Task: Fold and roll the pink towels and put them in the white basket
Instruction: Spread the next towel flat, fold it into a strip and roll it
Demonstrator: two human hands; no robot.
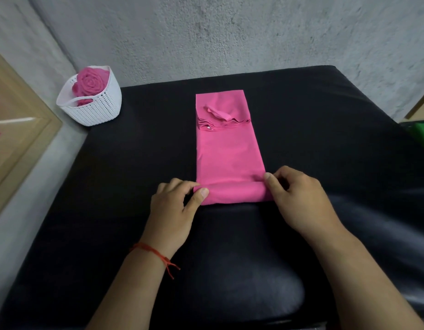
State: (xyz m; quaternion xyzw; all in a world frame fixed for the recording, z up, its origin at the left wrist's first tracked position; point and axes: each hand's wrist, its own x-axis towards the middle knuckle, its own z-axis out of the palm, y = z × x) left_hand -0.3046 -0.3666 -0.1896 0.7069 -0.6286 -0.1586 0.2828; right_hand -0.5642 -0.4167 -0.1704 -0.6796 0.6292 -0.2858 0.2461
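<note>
a: where's the towel (230,158) from the hands?
b: straight ahead; it lies as a long strip on the black top (325,115), long axis running away from the person; the near end is turned over into a low roll lying crosswise.
a: and the hands?
b: apart, one at each end of that roll; left hand (172,210) pinches the left end with thumb and curled fingers; right hand (299,201) pinches the right end likewise; both about equally near.
a: so it rolls forward?
b: i'd judge so, away along the strip; the ends must stay level or it may cone; at the far end sits a pile (220,120) of folded pink layers; i can't tell if the strip runs under it.
a: basket?
b: basket (96,110) stands by the far left corner, well apart from the towel, nearer the left hand; pink rolls (89,83) are in it.
a: surface, room?
b: the top looks dark, soft, a little creased; rough grey wall (230,32) behind; wooden frame (20,129) at the left; something green (423,134) at the right edge.
</note>
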